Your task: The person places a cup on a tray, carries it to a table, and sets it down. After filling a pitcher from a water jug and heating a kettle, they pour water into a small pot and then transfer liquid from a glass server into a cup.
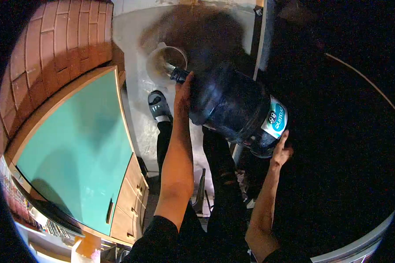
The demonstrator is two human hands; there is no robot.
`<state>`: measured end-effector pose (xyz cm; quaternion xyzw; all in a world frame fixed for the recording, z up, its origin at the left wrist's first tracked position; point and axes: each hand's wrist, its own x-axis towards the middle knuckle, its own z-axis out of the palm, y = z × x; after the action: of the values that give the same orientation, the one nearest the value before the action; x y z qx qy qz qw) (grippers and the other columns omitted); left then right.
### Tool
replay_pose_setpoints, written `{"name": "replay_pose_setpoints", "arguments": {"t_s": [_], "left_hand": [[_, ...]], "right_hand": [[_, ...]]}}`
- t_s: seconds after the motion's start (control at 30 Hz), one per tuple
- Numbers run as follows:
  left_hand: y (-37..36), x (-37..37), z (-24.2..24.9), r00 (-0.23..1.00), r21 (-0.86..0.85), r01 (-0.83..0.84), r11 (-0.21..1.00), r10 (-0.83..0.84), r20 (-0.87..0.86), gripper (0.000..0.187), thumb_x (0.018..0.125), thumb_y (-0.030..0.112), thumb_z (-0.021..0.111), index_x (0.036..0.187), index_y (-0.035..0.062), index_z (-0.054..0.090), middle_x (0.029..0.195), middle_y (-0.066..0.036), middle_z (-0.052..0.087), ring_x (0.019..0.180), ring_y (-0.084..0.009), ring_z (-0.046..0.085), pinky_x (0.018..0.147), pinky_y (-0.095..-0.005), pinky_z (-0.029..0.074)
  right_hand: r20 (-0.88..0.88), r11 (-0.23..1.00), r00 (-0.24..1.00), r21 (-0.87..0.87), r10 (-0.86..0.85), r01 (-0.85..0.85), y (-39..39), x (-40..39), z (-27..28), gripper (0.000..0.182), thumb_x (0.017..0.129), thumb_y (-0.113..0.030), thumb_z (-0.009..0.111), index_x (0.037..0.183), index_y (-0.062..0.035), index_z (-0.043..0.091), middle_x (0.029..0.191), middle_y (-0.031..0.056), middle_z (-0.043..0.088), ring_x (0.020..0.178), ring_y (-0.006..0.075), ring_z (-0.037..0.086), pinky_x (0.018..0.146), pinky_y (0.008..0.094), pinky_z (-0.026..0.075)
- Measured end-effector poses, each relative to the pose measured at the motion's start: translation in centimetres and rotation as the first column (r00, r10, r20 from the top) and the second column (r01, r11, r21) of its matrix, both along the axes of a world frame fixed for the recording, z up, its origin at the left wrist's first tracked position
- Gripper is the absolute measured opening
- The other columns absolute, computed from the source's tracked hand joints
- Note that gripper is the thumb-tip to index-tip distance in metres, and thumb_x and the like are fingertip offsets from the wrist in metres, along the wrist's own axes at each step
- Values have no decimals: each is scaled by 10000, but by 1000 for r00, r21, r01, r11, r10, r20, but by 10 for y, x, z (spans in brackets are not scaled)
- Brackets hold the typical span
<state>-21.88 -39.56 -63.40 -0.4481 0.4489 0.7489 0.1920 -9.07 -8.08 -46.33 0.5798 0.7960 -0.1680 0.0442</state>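
Observation:
A large dark-blue water jug point(232, 105) lies tilted on its side in my two hands, its neck point(178, 75) pointing left. My left hand point(183, 94) grips the jug close to the neck. My right hand point(283, 151) holds the base end, beside a white and teal label point(276, 119). Water point(168, 68) runs from the mouth into a pale round bucket point(182, 53) on the floor. The far side of the jug and some fingers are hidden.
A teal-topped desk point(74, 144) with wooden drawers point(127, 199) stands at the left, by a brick wall point(66, 39). My slippered foot point(158, 105) is on the pale floor point(147, 144) near the bucket. Much of the right side is dark.

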Motion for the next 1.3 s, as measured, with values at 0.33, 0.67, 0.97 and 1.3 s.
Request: {"name": "replay_pose_setpoints", "arguments": {"t_s": [0.33, 0.67, 0.97, 1.3], "left_hand": [[-3, 6, -31, 995, -102, 68, 992, -60, 80, 616, 727, 395, 741, 1147, -9, 541, 1109, -145, 581, 971, -271, 557, 852, -396, 437], [-1, -2, -7, 950, -114, 186, 976, -149, 275, 732, 704, 463, 734, 1205, -15, 498, 1150, -157, 563, 1021, -298, 547, 894, -411, 421], [3, -7, 24, 973, -159, 229, 961, -229, 15, 677, 747, 432, 709, 1223, -1, 498, 1154, -135, 567, 1021, -268, 544, 901, -374, 404], [3, 8, -6, 983, -104, 172, 980, -164, 86, 651, 741, 433, 712, 1199, 12, 519, 1164, -133, 562, 1043, -267, 534, 895, -384, 410]], "right_hand": [[-20, 1000, 1000, -5, -20, 20, -29, -31, 40, 749, 775, -591, 609, 928, 142, 612, 951, 239, 644, 853, 312, 609, 776, 396, 456], [-35, 988, 992, -99, -119, 115, -34, -37, 47, 711, 785, -562, 617, 985, 121, 618, 1015, 229, 640, 891, 306, 611, 794, 387, 454], [-118, 1000, 993, -13, 24, -26, -28, -22, 39, 589, 847, -486, 586, 973, 87, 642, 965, 182, 666, 837, 252, 634, 733, 390, 471], [85, 994, 990, 20, -113, 111, -25, -32, 47, 585, 788, -493, 657, 779, 92, 641, 756, 112, 662, 665, 209, 579, 639, 371, 457]]}}
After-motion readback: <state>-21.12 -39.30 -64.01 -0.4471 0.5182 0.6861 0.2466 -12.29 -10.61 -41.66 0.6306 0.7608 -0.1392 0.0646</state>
